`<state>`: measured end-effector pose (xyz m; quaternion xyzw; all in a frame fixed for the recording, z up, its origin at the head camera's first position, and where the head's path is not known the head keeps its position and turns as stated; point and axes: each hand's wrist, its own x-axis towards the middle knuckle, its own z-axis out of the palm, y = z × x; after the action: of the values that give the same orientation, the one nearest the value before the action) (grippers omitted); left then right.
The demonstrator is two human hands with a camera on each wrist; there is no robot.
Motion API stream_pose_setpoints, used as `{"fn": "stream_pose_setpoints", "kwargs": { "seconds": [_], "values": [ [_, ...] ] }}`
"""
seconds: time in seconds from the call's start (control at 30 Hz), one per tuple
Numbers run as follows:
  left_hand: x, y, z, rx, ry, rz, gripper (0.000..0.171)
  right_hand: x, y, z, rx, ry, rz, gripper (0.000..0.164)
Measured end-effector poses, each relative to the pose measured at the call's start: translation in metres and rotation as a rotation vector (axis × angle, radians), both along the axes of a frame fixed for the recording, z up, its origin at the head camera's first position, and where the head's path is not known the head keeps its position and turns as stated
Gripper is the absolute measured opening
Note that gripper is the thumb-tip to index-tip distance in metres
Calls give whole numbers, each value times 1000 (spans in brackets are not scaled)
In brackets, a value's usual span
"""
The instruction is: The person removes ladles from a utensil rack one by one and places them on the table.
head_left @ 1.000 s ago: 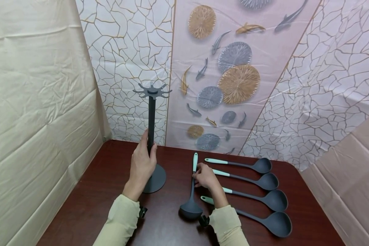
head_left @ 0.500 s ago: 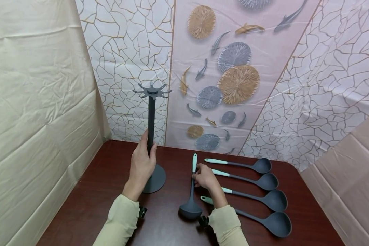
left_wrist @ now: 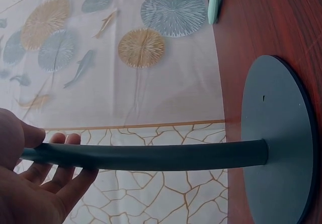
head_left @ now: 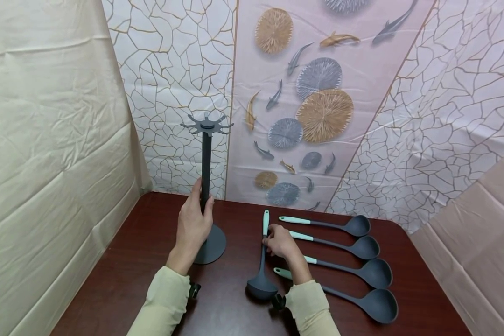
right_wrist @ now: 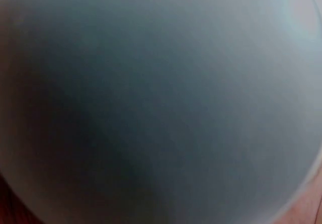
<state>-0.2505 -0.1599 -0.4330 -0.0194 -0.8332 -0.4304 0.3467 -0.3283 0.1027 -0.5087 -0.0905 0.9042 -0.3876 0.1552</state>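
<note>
My left hand [head_left: 194, 226] holds the post of a dark grey utensil stand [head_left: 206, 161], which stands upright with several hooks round its top. In the left wrist view, thumb and fingers [left_wrist: 75, 186] lie on either side of the post, above its round base [left_wrist: 276, 118]. My right hand [head_left: 280, 241] pinches a dark grey ladle [head_left: 262, 285] where its shaft meets the mint-green handle. The handle points away from me and the bowl toward me; I cannot tell whether the bowl touches the table. A blurred dark round surface, apparently the ladle's bowl [right_wrist: 166, 98], fills the right wrist view.
Several more dark ladles with mint handles, such as the nearest one [head_left: 380, 305] and the farthest one [head_left: 358, 226], lie in a row on the right of the brown table [head_left: 122, 284]. Patterned cloth [head_left: 277, 163] hangs behind the table, and beige cloth [head_left: 59, 163] hangs at the left.
The ladle's bowl has shifted very slightly to the right. Both hands keep their holds, and the stand and the other ladles stay put.
</note>
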Motion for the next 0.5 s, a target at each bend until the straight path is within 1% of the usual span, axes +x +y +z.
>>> {"fn": "stream_pose_setpoints", "kwargs": {
  "seconds": [0.3, 0.5],
  "values": [
    [0, 0, -1, 8, 33, -7, 64, 3, 2, 4, 5, -3, 15, 54],
    [0, -1, 0, 10, 34, -13, 64, 4, 3, 8, 7, -1, 29, 57]
  ]
}}
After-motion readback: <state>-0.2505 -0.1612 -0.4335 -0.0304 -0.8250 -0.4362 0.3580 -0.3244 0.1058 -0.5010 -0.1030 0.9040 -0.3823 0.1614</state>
